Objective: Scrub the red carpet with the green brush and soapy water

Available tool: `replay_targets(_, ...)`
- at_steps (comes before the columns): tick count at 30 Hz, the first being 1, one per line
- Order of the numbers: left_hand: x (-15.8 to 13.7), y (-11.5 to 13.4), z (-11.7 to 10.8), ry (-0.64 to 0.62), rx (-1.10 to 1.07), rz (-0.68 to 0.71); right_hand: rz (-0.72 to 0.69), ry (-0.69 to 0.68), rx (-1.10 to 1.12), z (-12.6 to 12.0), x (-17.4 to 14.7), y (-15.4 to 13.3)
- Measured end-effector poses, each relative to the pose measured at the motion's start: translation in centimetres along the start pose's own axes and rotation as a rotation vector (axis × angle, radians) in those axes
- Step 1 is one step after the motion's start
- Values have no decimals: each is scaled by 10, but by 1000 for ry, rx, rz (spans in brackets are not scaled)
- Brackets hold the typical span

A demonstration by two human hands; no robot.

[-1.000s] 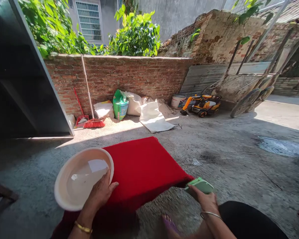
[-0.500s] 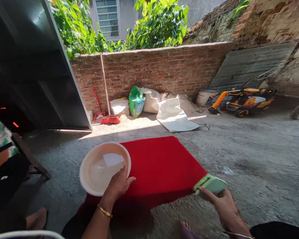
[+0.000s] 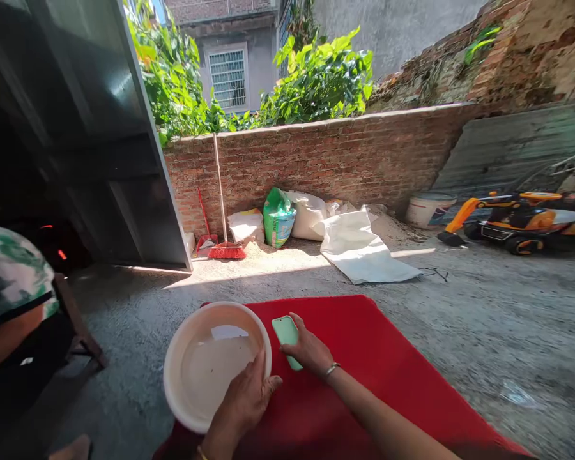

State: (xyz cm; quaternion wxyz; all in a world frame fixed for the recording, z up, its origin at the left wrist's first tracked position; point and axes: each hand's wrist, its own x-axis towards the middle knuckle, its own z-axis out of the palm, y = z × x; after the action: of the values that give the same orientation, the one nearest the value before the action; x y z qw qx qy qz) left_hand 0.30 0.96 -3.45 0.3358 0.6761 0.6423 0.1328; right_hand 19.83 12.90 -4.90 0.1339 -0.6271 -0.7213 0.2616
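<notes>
A pale basin point(image 3: 171, 374) of water stands at the left end of a red cloth point(image 3: 364, 335) spread over a low surface. My left hand point(image 3: 248, 395) grips the basin's right rim, fingers over the inner side and thumb outside. Just right of the basin, my right hand point(image 3: 311, 348) holds a light green scrubbing brush point(image 3: 284, 332) against the cloth. The brush's smooth back faces up, and its bristles are hidden underneath.
A person in a patterned shirt point(image 3: 16, 281) sits at the left by a dark metal door point(image 3: 119, 160). Along the brick wall point(image 3: 345, 160) stand a red broom point(image 3: 227, 252), several sacks point(image 3: 278, 220) and a bucket point(image 3: 429, 209). A toy excavator point(image 3: 522, 223) is at the right.
My right hand has moved the brush from the cloth's right edge left to beside the basin. My left hand stays on the rim. The view has tilted up slightly.
</notes>
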Motion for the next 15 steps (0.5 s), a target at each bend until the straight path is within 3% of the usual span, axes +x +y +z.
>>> replay_targets(4, 8, 1, 3, 68, -40, -38, -48, -111, -82, 26, 11, -22)
replay_targets(7, 14, 2, 5, 88, -21, -59, -60, -144, -144, 29, 14, -15)
replay_targets(10, 18, 5, 7, 51, 29, -71, -16, -87, -195, 2, 21, 11)
replay_targets(15, 21, 5, 8, 15, 81, -55, 139, 17, -243, -80, 31, 82)
